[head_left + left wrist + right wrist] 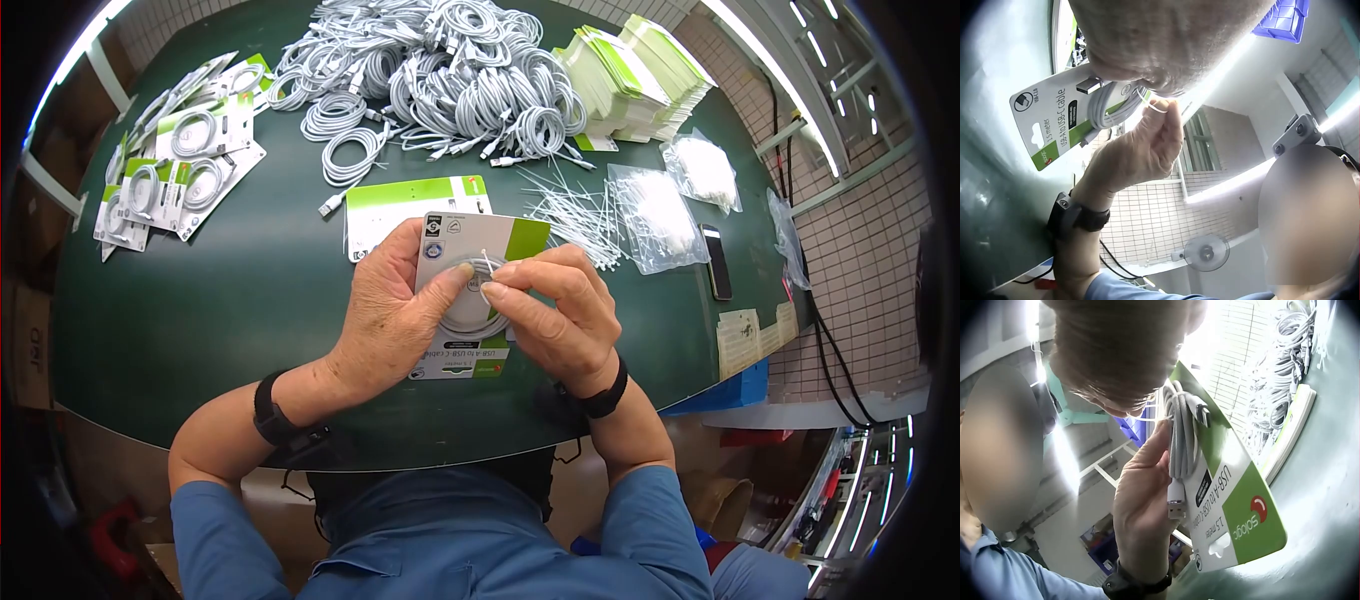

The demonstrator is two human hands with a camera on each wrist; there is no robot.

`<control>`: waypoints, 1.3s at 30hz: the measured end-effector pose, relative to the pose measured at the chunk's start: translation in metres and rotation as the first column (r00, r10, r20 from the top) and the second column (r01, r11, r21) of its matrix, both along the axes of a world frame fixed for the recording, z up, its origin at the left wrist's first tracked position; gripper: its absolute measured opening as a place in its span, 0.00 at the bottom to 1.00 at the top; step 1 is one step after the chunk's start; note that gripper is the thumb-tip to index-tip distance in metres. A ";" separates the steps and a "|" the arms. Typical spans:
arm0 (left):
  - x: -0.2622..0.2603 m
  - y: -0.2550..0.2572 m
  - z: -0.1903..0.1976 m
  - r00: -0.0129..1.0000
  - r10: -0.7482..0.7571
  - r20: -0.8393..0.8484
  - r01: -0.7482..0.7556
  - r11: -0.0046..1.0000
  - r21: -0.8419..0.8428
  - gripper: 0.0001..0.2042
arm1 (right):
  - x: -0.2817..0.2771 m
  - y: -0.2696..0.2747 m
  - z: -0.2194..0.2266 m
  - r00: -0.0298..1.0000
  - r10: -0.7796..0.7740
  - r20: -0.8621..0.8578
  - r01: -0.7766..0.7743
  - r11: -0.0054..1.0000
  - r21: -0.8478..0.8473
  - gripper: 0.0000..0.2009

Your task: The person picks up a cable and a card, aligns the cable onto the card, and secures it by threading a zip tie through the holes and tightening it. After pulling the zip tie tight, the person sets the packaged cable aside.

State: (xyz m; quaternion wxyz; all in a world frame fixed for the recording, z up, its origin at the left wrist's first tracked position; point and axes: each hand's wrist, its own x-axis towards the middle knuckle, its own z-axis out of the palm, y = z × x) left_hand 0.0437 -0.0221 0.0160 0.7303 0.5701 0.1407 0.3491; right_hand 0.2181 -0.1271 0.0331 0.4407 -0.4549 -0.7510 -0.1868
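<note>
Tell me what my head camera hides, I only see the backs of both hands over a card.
Observer: The left wrist view shows the right hand pinching a thin white tie.
Operator: Is a cable on the card?
Observer: Yes, a coiled white cable lies against the card, its USB plug pointing down.
Operator: And the left hand?
Observer: In the right wrist view the left hand has fingers curled round the coil, pressing it to the card.
</note>
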 end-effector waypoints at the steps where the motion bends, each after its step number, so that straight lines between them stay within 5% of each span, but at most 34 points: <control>1: 0.000 0.000 0.000 1.000 0.000 -0.003 0.000 1.000 -0.002 0.15 | 0.001 0.001 -0.002 1.000 -0.003 -0.009 0.003 1.000 0.008 0.20; 16: 0.001 -0.002 -0.001 1.000 0.008 0.002 -0.008 1.000 -0.006 0.14 | 0.001 0.010 -0.005 0.993 -0.001 -0.115 0.004 1.000 0.028 0.16; 19: 0.000 -0.002 -0.007 0.998 0.032 -0.054 -0.025 0.991 0.130 0.12 | 0.004 0.012 -0.003 0.990 -0.031 -0.135 0.028 0.999 -0.025 0.16; 32: 0.002 -0.001 -0.010 0.999 0.040 -0.036 -0.036 0.992 0.119 0.13 | 0.003 0.009 0.005 0.995 -0.060 0.074 0.060 0.998 0.007 0.16; 39: 0.000 -0.002 -0.011 0.997 0.052 -0.060 -0.040 0.982 0.183 0.14 | 0.002 0.008 0.011 0.993 -0.117 -0.013 0.117 0.992 -0.049 0.16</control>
